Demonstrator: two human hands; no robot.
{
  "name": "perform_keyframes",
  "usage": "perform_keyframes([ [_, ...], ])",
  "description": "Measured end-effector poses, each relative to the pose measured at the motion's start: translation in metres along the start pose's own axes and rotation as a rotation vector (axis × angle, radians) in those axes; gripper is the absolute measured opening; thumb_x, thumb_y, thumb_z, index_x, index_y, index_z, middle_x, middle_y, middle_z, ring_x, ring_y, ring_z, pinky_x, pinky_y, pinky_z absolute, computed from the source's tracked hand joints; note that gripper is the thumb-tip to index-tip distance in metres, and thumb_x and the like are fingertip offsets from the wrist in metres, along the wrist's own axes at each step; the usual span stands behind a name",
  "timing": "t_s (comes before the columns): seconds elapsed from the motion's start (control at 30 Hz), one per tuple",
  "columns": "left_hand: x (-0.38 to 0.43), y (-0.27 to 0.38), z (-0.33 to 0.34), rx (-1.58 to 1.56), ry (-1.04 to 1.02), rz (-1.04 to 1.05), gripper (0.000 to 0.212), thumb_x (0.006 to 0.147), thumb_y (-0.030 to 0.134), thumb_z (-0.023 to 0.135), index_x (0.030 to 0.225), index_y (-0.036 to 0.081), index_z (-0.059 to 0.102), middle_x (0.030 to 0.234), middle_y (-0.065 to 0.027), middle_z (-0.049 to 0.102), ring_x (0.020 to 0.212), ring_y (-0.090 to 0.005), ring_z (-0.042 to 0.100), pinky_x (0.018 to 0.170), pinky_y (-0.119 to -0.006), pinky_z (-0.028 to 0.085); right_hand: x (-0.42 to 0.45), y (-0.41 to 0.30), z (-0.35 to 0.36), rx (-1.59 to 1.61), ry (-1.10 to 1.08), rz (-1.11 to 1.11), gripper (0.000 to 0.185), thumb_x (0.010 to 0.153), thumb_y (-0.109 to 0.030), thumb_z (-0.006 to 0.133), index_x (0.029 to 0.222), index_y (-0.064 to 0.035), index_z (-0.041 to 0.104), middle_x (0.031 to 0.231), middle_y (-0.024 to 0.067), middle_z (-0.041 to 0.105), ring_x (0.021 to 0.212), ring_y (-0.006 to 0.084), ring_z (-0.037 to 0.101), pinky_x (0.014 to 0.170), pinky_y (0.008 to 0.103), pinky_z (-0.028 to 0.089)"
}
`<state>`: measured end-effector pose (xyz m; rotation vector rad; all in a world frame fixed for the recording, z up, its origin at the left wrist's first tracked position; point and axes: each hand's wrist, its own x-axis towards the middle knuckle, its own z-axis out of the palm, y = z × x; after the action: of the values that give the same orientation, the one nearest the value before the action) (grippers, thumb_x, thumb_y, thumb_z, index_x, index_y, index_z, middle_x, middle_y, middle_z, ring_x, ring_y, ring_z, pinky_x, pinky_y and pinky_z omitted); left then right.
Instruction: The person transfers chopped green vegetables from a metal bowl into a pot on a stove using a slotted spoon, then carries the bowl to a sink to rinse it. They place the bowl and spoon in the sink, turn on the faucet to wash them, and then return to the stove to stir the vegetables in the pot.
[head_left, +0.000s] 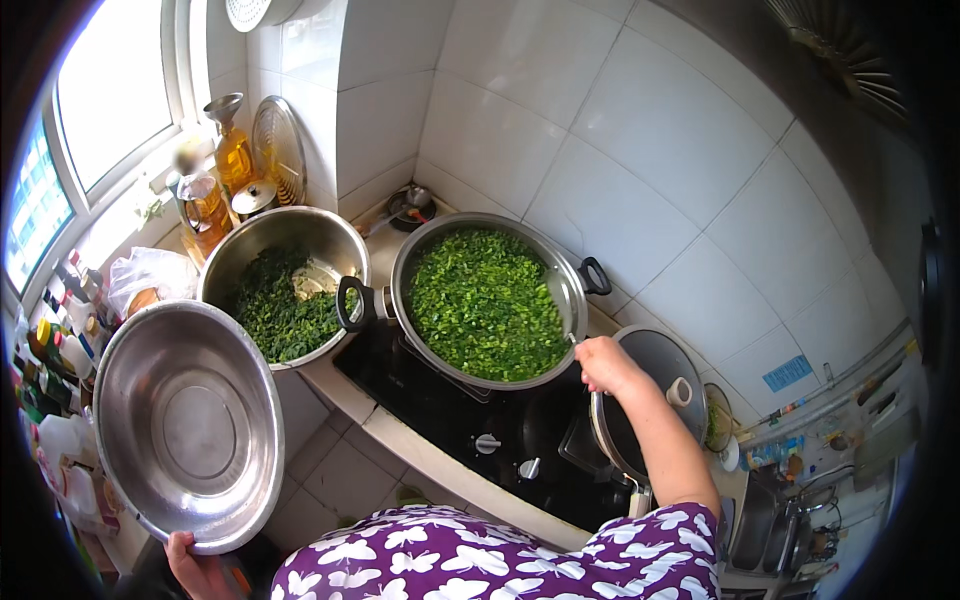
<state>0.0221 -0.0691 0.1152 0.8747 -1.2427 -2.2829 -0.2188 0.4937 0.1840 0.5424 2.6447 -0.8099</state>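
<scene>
My left hand grips the rim of a wide stainless steel basin, which is tilted so that its bare inside faces me. At the right edge of a large two-handled metal pan, my right hand is closed around a thin metal utensil; most of the utensil is hidden by my fingers and the greens. Bright chopped greens fill much of the pan, which stands on the stove. Left of it, a deep steel bowl holds darker chopped greens.
A lidded pan sits on the right side of the black glass stove. Oil bottles and a round metal rack stand by the window. Several more bottles crowd the left. A sink lies at far right.
</scene>
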Motion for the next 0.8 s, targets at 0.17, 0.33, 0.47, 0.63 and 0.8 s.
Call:
perform_keyframes([
  [0.17, 0.002, 0.003, 0.021, -0.031, 0.134, 0.054, 0.008, 0.071, 0.011, 0.053, 0.066, 0.008, 0.049, 0.069, -0.0019, 0.05, 0.069, -0.0136, 0.053, 0.068, -0.029, 0.046, -0.017, -0.022, -0.001, -0.13, 0.115, -0.31, 0.035, 0.087, -0.025, 0.041, 0.068, 0.0011, 0.054, 0.055, 0.0158, 0.055, 0.044, 0.0255, 0.055, 0.05, 0.037, 0.045],
  [0.33, 0.0, 0.001, 0.02, -0.045, 0.174, 0.038, 0.008, 0.07, 0.011, 0.053, 0.064, 0.008, 0.048, 0.069, -0.0023, 0.05, 0.069, -0.0153, 0.053, 0.069, -0.03, 0.047, 0.018, -0.042, -0.016, -0.563, 0.434, -0.503, 0.03, 0.084, -0.023, 0.043, 0.073, -0.0003, 0.059, 0.073, 0.02, 0.058, 0.073, 0.041, 0.054, 0.068, 0.048, 0.044],
  [0.47, -0.005, 0.005, 0.014, -0.027, 0.103, 0.023, 0.005, 0.069, 0.01, 0.052, 0.066, 0.007, 0.049, 0.069, -0.003, 0.051, 0.071, -0.0168, 0.053, 0.071, -0.032, 0.048, 0.078, -0.042, -0.021, -0.733, 0.463, -0.309, 0.032, 0.084, -0.026, 0.043, 0.078, -0.0027, 0.064, 0.08, 0.0181, 0.062, 0.076, 0.0334, 0.06, 0.07, 0.043, 0.047],
  [0.63, -0.011, 0.008, -0.002, 0.025, 0.157, 0.067, 0.008, 0.071, 0.012, 0.054, 0.068, 0.007, 0.05, 0.071, -0.0026, 0.052, 0.071, -0.0158, 0.053, 0.07, -0.032, 0.047, 0.105, -0.059, 0.006, -0.75, 0.304, -0.318, 0.029, 0.084, -0.027, 0.046, 0.083, -0.0048, 0.064, 0.092, 0.0161, 0.062, 0.087, 0.0309, 0.059, 0.075, 0.0408, 0.046],
  [0.8, -0.004, 0.007, -0.011, -0.018, 0.145, 0.064, 0.009, 0.072, 0.013, 0.054, 0.066, 0.007, 0.05, 0.069, -0.0025, 0.052, 0.069, -0.0158, 0.053, 0.071, -0.032, 0.047, 0.044, -0.07, -0.001, -0.797, 0.21, -0.461, 0.031, 0.086, -0.028, 0.044, 0.078, -0.0062, 0.064, 0.079, 0.0166, 0.061, 0.078, 0.0329, 0.059, 0.07, 0.0422, 0.046],
])
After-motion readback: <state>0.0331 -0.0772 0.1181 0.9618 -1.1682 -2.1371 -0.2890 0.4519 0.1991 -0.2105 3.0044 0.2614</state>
